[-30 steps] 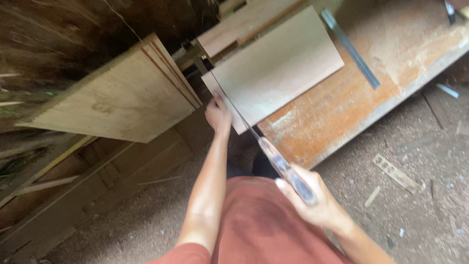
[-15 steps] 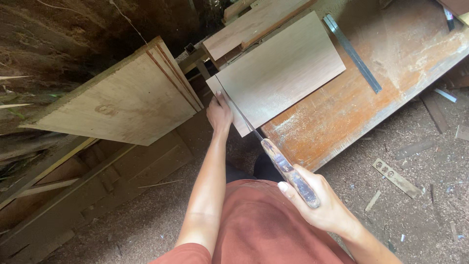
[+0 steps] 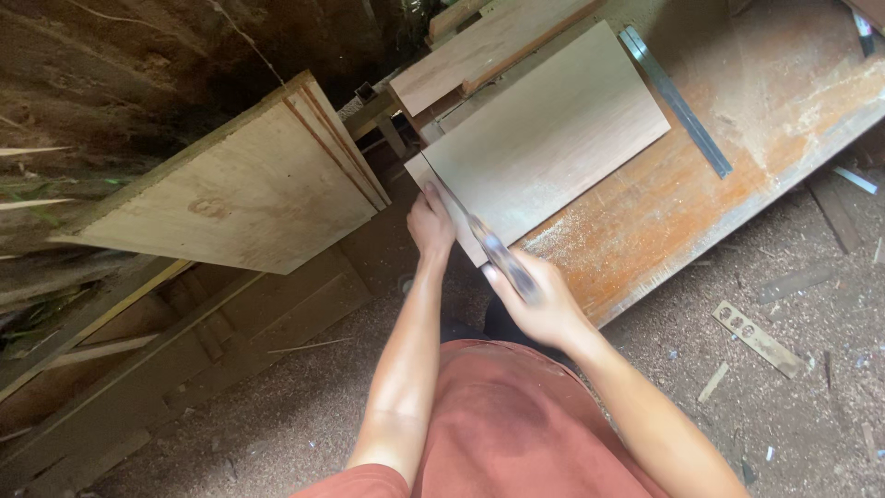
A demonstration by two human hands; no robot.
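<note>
A thin plywood panel (image 3: 553,134) lies on an orange-brown workbench (image 3: 728,175), its near-left edge hanging over the bench end. My left hand (image 3: 429,221) presses on that overhanging edge strip. My right hand (image 3: 544,304) grips the handle of a hand saw (image 3: 493,249), blurred with motion. The saw's blade runs up along the panel's left edge, between my two hands. Pale sawdust lies on the bench beside the cut.
A stack of plywood sheets (image 3: 240,189) leans at the left, close to my left arm. A metal ruler (image 3: 678,101) lies on the bench past the panel. Boards (image 3: 489,46) rest at the bench's far end. Wood scraps (image 3: 761,339) litter the dirt floor.
My right hand has pushed the saw forward, up toward the panel, so it now sits much closer to my left hand. The left hand stays on the panel's edge.
</note>
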